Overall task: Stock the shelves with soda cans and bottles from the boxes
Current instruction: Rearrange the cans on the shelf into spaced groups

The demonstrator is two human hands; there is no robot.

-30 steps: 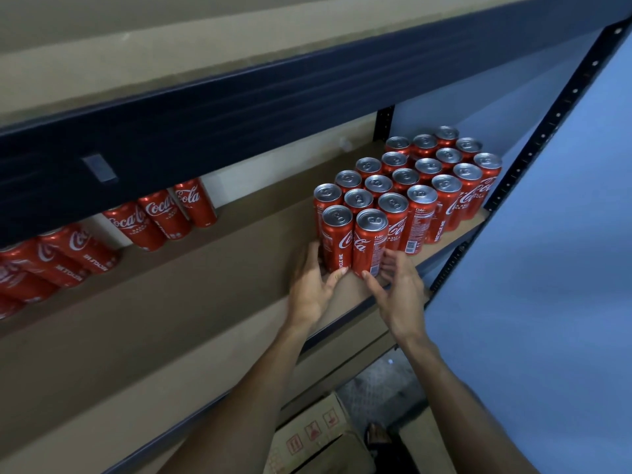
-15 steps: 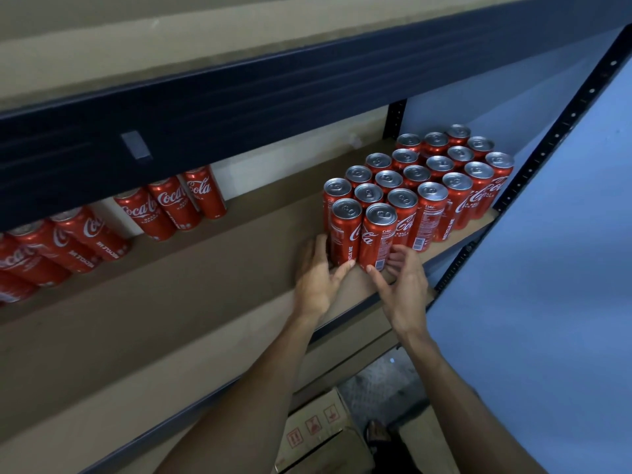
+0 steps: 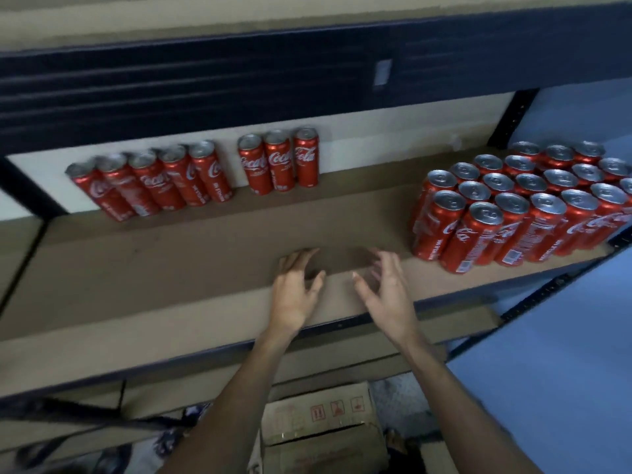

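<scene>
Brown shelf board point(image 3: 171, 268): Coca-Cola cans point(image 3: 478, 234) massed at frame right; your left hand point(image 3: 294, 295) and right hand point(image 3: 390, 299) at centre, fingers spread, holding nothing.

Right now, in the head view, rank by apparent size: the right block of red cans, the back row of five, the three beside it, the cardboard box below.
1. Block of red soda cans, right.
2. Row of five red cans and brown cardboard box: alike; box nearer, partly hidden.
3. Group of three red cans.
</scene>
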